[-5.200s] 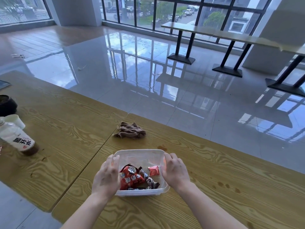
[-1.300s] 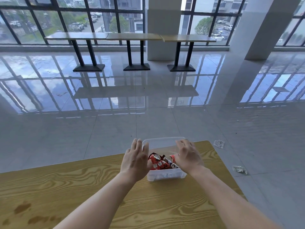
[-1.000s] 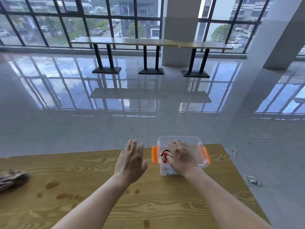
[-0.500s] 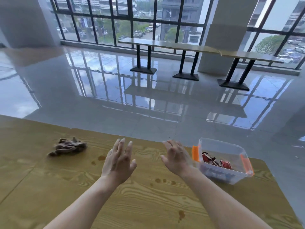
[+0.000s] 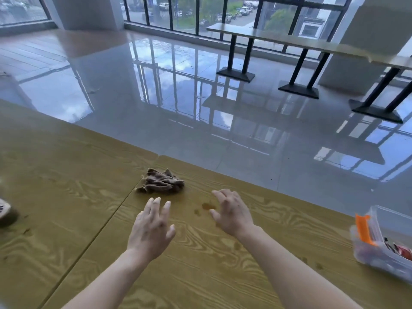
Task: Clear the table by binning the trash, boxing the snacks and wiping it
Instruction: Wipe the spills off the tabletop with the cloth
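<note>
1. Counter [image 5: 66,219]: wood-grain, two slabs meeting at a seam; brown stains [image 5: 207,206] between the hands.
2. Clear box [image 5: 379,259], orange latch, at 3 o'clock by the frame edge; red snack packets [image 5: 403,253] inside.
3. Left hand [image 5: 151,230] and right hand [image 5: 231,212]: each grip released, fingers spread, grasping nothing.
4. Brown cloth [image 5: 161,181]: crumpled, at 12 o'clock of the left hand, apart from both.
</note>
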`<state>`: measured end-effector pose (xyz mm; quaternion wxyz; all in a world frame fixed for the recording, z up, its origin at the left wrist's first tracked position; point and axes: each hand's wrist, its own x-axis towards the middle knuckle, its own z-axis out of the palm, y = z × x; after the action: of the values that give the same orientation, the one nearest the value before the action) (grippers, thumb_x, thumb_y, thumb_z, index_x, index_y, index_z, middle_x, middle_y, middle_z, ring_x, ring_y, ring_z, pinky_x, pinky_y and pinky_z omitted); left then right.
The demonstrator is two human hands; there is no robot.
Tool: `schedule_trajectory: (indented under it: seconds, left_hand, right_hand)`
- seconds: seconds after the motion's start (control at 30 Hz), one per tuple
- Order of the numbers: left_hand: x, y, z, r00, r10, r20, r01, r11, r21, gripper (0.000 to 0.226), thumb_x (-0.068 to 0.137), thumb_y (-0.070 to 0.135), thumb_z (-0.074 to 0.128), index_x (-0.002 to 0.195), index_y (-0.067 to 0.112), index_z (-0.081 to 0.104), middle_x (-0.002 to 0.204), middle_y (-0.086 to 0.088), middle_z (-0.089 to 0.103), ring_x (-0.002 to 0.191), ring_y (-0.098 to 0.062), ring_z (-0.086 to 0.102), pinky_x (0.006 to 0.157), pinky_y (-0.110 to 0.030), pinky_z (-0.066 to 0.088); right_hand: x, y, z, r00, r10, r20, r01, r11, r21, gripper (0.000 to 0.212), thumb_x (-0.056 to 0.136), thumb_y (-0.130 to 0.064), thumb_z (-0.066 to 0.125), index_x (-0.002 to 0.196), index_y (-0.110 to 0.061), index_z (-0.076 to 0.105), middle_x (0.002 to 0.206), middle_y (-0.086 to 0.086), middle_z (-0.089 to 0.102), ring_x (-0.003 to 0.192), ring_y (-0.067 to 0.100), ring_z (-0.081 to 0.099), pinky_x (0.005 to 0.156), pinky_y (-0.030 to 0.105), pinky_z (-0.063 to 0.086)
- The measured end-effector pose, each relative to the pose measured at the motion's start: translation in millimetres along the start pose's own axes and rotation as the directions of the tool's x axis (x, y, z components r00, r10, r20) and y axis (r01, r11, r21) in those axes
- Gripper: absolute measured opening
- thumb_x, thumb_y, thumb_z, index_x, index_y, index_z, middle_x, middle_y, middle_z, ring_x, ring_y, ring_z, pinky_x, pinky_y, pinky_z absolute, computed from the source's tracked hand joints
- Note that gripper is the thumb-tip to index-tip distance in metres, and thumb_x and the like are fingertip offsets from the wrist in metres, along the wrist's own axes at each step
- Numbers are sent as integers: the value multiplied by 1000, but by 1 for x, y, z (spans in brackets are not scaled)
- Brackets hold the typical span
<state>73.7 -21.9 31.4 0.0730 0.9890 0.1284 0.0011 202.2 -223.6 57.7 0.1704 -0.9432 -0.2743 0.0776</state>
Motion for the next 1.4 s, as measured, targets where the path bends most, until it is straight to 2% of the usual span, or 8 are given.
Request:
schedule_trajectory:
  seconds: [0.17,0.33,0.43,0.6,0.77,0.9,1.1,1.4]
  left_hand:
    - [-2,-64,36,997,-37,67,37,999,3,67,92,46,50,146,10,37,149,-21,37,141,-36,30,104,-54,42]
    - [4,-103,76,992,-23,126,13,997,78,86,89,67,-3,148,19,37,152,-20,34,143,-39,26,109,-66,26]
    - [3,-115,99,989,-32,147,23,998,61,78,89,71,9,154,27,18,161,-13,13,149,-34,2,114,-67,5]
    - [-1,-122,115,991,-19,131,15,999,37,76,92,69,23,154,26,16,162,-13,12,149,-34,3,113,-66,8]
    - [-1,-127,124,994,1,107,-4,999,32,76,92,69,24,154,25,18,162,-12,12,149,-34,4,113,-67,9]
    - [-2,-127,125,995,8,104,-10,1000,22,76,90,67,30,153,24,23,162,-12,15,149,-33,5,113,-67,11]
    - [-5,-123,116,996,50,79,-47,998,-31,73,93,63,14,148,19,36,157,-14,27,148,-32,12,114,-66,10]
    - [-19,-25,116,935,328,134,-324,945,-49,62,87,51,38,139,20,52,148,-17,44,142,-34,30,111,-65,23]
  right_hand:
    - [58,-54,53,992,-65,112,60,997,42,58,93,-31,59,147,-22,39,144,0,47,130,24,41,105,39,42]
    - [117,-92,97,977,-127,170,123,992,32,63,95,-29,59,151,-29,31,157,-4,32,141,25,30,115,41,33]
    - [146,-103,116,976,-101,193,97,995,27,64,96,-34,56,152,-35,24,163,-3,21,149,25,17,120,42,22]
    - [179,-108,146,960,-47,276,84,988,-126,64,98,-51,45,150,-51,7,166,-3,2,152,27,3,122,48,11]
    - [179,-114,160,988,-11,155,55,959,-279,47,95,-16,49,135,-40,40,141,14,37,122,39,34,107,53,26]
    - [149,-109,148,993,37,109,-16,983,-183,23,89,-25,54,112,-26,59,111,11,51,98,32,48,87,43,40]
    - [31,-67,135,981,158,109,-150,985,-80,29,85,-31,54,114,-32,57,108,3,46,94,24,42,88,37,42]
    - [-106,13,114,902,431,8,-426,895,-133,36,79,-32,48,114,-36,58,103,-2,47,92,21,42,84,33,39]
